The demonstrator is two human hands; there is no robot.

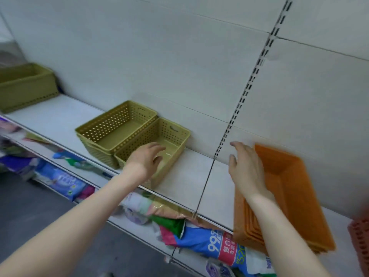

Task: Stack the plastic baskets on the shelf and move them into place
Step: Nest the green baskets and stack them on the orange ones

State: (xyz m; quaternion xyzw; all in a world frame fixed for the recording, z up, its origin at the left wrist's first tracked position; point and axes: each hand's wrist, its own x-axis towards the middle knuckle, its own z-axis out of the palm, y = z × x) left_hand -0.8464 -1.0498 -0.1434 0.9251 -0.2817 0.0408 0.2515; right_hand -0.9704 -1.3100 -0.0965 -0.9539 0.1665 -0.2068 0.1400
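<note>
Two groups of olive-green perforated plastic baskets sit side by side on the white shelf [60,116]: a nested stack of baskets [111,128] on the left and a single basket [169,134] to its right. My left hand [145,158] hovers over the single basket's near end, fingers spread, holding nothing. A stack of orange baskets [295,188] stands on the shelf at the right. My right hand [245,166] is open, just left of the orange stack's rim; contact is unclear.
A larger olive basket [26,86] stands at the shelf's far left. A slotted upright [245,92] runs up the white back panel. Packaged goods [217,244] fill the lower shelf. A red-orange perforated item [361,236] shows at the right edge.
</note>
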